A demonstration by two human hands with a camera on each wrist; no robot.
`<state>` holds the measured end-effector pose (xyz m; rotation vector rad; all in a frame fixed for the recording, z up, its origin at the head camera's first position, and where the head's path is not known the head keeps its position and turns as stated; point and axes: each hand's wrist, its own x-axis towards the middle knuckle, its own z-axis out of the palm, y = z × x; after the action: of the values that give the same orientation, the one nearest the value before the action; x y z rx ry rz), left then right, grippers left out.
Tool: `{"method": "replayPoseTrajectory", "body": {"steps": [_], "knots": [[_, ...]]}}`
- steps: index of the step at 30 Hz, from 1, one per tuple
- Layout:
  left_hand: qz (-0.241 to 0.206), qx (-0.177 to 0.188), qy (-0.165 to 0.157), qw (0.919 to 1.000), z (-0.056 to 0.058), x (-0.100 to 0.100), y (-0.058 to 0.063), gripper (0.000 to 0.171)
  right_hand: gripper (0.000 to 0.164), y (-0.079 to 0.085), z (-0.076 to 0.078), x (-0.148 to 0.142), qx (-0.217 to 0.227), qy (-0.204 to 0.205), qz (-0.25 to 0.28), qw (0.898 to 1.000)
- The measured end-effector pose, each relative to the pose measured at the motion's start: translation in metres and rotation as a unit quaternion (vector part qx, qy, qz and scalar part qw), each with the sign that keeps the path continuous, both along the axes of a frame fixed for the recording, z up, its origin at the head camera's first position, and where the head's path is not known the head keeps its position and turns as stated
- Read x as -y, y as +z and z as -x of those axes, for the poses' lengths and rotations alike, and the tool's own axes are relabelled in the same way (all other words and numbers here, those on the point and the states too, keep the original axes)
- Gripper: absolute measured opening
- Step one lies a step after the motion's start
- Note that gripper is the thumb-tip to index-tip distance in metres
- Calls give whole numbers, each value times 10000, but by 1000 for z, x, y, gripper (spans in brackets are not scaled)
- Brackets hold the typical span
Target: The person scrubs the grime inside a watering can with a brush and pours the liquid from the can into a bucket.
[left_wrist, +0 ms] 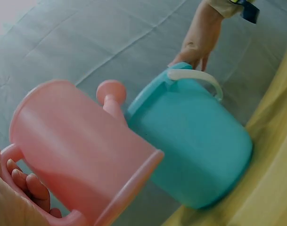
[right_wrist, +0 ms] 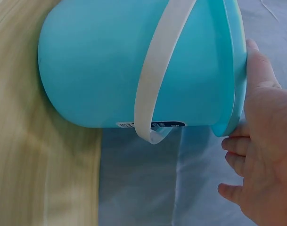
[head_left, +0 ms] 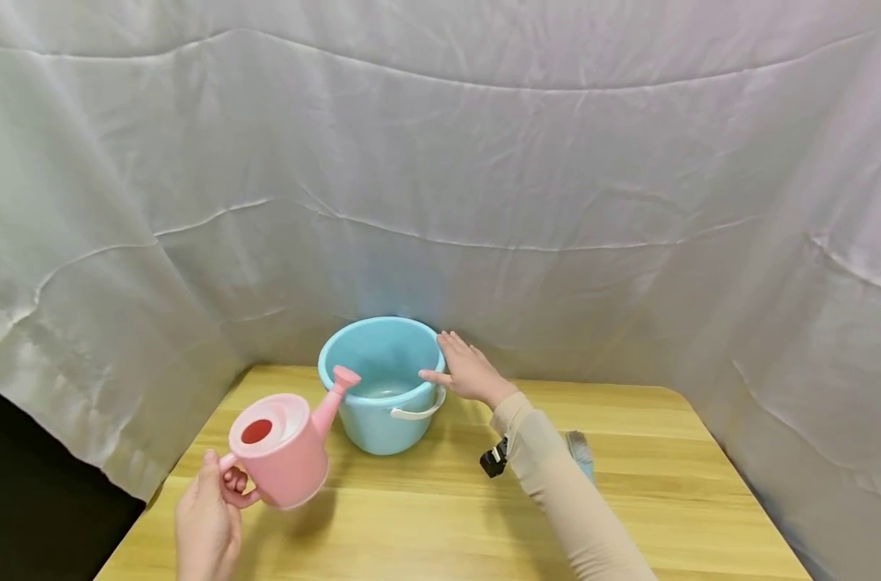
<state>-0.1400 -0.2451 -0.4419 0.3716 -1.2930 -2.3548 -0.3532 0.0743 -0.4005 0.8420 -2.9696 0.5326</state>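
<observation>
My left hand (head_left: 210, 516) grips the handle of a pink watering can (head_left: 291, 464), its fingers curled through the loop. The can is held above the table, its spout pointing right and its rose over the near-left rim of a light blue bucket (head_left: 382, 424). The bucket stands upright at the back of the table, its white handle (head_left: 420, 413) hanging down on the right side. With fingers stretched out, my right hand (head_left: 473, 374) touches the bucket's right rim, the thumb reaching just over the edge. In the right wrist view, the bucket's rim (right_wrist: 238, 61) lies against this hand.
A wooden table (head_left: 673, 484) spreads underneath. Beside my right forearm lies a blue and grey object (head_left: 580, 452), partly hidden by the sleeve. Grey curtains (head_left: 484, 177) hang behind and at both sides. A small black device (head_left: 494, 458) sits on my right wrist.
</observation>
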Motion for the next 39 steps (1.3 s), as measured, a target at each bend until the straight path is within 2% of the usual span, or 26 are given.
{"method": "replayPoseTrajectory", "body": {"steps": [5, 10, 18, 26, 35, 39], "knots": [[-90, 138, 2, 9999, 4, 0, 6, 40, 88, 0, 0, -1, 24, -41, -36, 10000], [-187, 33, -114, 9998, 10, -1, 14, 42, 88, 0, 2, -3, -5, -90, -72, 9999], [-256, -137, -131, 9995, 19, -3, 30, 42, 87, -1, 3, -2, -42, -75, -46, 10000], [-286, -127, 54, 9995, 33, -6, 51, 44, 87, 0, 1, -1, -20, -98, -29, 9999], [-578, -496, -70, 9971, 48, -9, 73, 43, 86, 1, 1, -1, -49, -63, 30, 10000], [-683, -424, -83, 9967, 55, -11, 82, 41, 87, 0, 0, 0, -22, -78, 0, 10000]]}}
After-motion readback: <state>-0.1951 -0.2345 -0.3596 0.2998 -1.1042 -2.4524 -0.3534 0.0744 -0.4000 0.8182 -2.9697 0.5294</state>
